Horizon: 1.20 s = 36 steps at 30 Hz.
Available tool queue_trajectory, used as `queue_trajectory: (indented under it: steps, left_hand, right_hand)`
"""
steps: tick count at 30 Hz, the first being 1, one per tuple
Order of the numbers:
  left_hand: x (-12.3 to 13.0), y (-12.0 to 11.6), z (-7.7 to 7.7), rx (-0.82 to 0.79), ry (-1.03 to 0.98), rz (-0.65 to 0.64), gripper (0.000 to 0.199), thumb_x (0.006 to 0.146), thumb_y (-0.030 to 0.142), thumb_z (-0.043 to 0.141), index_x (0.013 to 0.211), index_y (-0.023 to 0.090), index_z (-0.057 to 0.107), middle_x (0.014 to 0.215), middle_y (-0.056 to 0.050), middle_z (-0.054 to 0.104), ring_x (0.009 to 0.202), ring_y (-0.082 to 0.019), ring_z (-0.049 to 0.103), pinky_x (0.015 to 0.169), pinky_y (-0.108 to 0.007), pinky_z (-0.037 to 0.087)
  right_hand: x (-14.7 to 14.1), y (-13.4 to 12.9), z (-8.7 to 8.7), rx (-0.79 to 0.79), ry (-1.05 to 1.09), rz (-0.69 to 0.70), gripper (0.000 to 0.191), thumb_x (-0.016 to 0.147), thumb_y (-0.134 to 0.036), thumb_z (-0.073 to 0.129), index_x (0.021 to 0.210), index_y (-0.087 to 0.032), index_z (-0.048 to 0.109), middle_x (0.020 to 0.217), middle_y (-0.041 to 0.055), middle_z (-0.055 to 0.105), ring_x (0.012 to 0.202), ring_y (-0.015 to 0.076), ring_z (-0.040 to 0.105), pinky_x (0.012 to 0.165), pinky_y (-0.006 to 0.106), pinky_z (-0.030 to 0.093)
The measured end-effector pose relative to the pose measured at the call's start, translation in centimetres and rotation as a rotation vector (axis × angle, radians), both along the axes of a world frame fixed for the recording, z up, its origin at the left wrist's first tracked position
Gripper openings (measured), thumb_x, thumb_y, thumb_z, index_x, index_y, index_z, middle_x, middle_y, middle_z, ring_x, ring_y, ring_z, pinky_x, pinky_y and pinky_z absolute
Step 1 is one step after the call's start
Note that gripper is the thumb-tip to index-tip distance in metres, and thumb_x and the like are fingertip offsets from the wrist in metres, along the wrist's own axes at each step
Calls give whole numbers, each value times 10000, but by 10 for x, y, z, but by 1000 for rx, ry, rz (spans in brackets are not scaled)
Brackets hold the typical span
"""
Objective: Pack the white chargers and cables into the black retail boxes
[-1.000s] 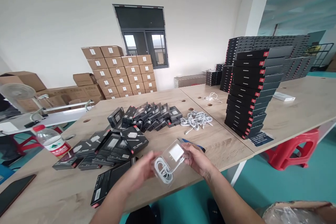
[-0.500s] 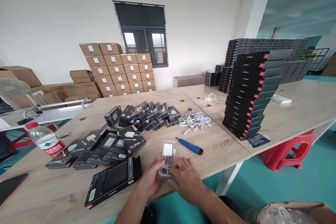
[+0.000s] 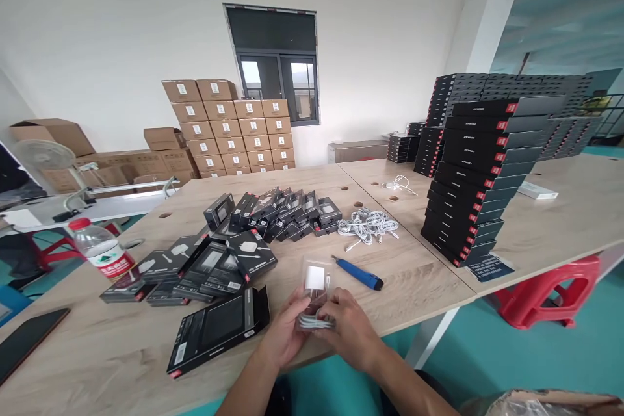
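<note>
My left hand [image 3: 283,331] is closed around the side of a clear plastic tray [image 3: 307,265] at the table's front edge. In the tray sit a white charger plug [image 3: 314,278] and a coiled pale charging cable [image 3: 311,322], with the cable's connector beside the plug. My right hand [image 3: 353,331] is closed on the right end of the coil, fingertips bent over it. Just beyond the hands lies a blue-handled tool with a thin dark tip [image 3: 359,273]. Left of my left hand is a flat black box [image 3: 217,331], its right-end flap open.
Black retail boxes [image 3: 251,253] lie in a loose heap, with a bottle [image 3: 107,260] beside them. Loose white cables [image 3: 368,226] are bunched mid-table. A tall stack of black boxes [image 3: 480,175] stands right, above a red stool [image 3: 548,292]. A phone-like dark slab [image 3: 32,341] lies left.
The view has turned slightly left. The cable coil now lies flatter and wider across the tray's lower part, with my right fingers still on its right side.
</note>
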<state>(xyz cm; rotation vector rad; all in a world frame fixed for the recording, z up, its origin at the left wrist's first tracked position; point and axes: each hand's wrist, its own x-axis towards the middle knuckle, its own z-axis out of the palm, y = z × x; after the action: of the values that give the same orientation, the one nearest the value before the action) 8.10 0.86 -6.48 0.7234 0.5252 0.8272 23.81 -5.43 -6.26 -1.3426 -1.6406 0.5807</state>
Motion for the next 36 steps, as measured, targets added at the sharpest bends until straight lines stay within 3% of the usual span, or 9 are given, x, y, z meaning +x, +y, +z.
queue_trajectory:
  steps: [6,10,13,17,19,23,28,34,36]
  left_hand:
    - [-4,2,-3,66,-58,-44,207,832,150,684,1032,130,735,1083,-115,752,1000,-231,686,855,-315,522]
    - [-6,3,-4,-52,1,13,264,773,110,703,1036,97,732,1030,-139,767,931,-245,715,798,-326,553]
    - [-4,2,-5,-141,49,79,161,805,118,684,957,97,732,956,-125,775,887,-232,724,754,-320,568]
    - [0,2,-5,-111,35,113,194,746,37,701,927,104,718,888,-96,776,800,-202,727,719,-280,561]
    - [1,2,-5,-74,12,90,278,735,27,709,1001,107,714,895,-88,777,800,-191,726,743,-265,555]
    - [-1,1,-3,-1,-18,15,518,761,64,725,1264,152,635,1033,-97,773,982,-231,719,915,-323,532]
    - [2,1,0,11,26,11,579,744,67,732,1302,168,616,1026,-92,773,994,-242,715,947,-340,509]
    - [6,2,-1,16,134,14,317,689,40,709,988,142,721,879,-70,761,791,-205,704,754,-299,534]
    - [5,2,-1,-8,171,-3,272,692,53,699,951,136,716,852,-75,753,765,-219,702,710,-318,538]
  right_hand:
    - [4,4,-13,55,467,-25,312,932,-489,558,771,-225,515,789,-2,538,725,166,547,682,294,481]
    - [5,3,-7,235,174,-63,288,733,-283,830,748,-220,550,960,35,599,907,210,599,785,314,498]
    - [8,2,3,329,-118,-30,354,686,-116,843,952,-238,644,1062,53,643,984,226,609,834,330,505]
    - [13,2,11,404,-444,48,183,761,-182,814,867,-234,675,884,27,680,842,212,612,782,342,485]
    - [13,2,9,404,-371,10,84,855,-230,734,808,-221,664,820,22,667,778,189,612,735,317,482]
    - [7,3,-2,383,78,-167,181,934,-317,635,788,-214,662,762,21,634,712,164,616,650,269,494]
    - [-7,0,-11,368,280,-306,281,932,-371,630,698,-217,633,679,3,579,639,158,583,594,272,485]
    - [-4,-3,-17,492,-28,-129,95,901,-169,628,908,-229,702,825,37,661,764,189,622,694,310,524]
    - [3,-2,-16,499,-211,-55,225,838,-96,644,1002,-238,705,886,47,685,818,215,614,734,341,532]
